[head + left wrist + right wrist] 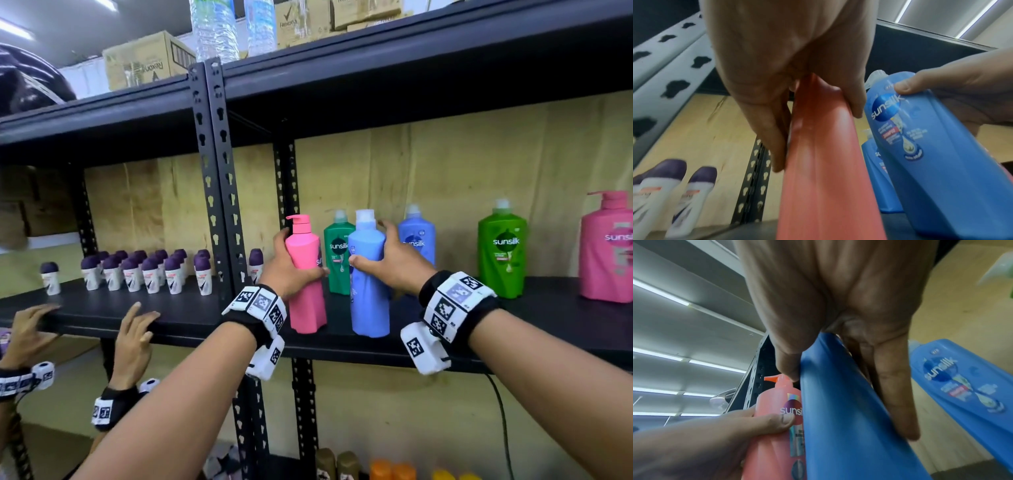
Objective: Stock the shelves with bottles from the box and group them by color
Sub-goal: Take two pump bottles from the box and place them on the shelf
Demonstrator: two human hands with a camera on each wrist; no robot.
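Now both bottles stand at the front edge of the black shelf [191, 318].
Left hand [287, 274] grips the pink bottle [305, 274]; right hand [394, 263] clasps the blue bottle [368, 274], ahead of a green bottle [337, 253] and second blue bottle [419, 240].

Even, bright indoor light from ceiling strip lamps [659, 293], seen as white bars in both wrist views. Underside of upper shelf [411, 96] dark, shadowed. Head view bows straight lines near edges; far-left corner smeared. Wrist views strongly stretched; near palm soft, roll-on bottles [663, 186] and rear blue bottle [962, 382] motion-blurred.
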